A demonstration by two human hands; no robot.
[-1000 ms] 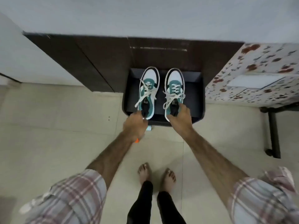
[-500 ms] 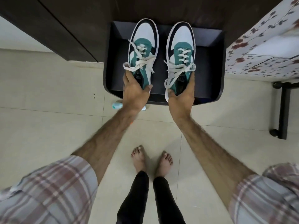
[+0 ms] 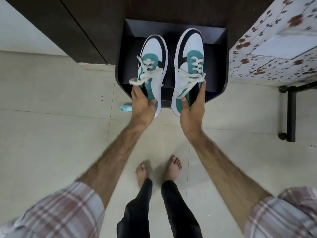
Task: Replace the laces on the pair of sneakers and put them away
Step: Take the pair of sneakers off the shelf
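In the head view, the left hand [image 3: 143, 107] gripped the heel end of the left sneaker [image 3: 151, 69], with the thumb on the inner side near the collar and the fingers [image 3: 135, 91] wrapped along the outer side, just under the loose white laces [image 3: 145, 74]. The right hand [image 3: 193, 110] held the right sneaker [image 3: 187, 66] in the same way, the thumb pressed into the opening and the fingers [image 3: 202, 90] curled around the outer side of the heel. Both sneakers pointed away from the person, side by side but apart, above the open black box [image 3: 221, 69] that stood on the floor [image 3: 51, 126] against a dark cabinet [image 3: 82, 23]. A small teal object [image 3: 126, 108] lay on the floor beside the left hand.
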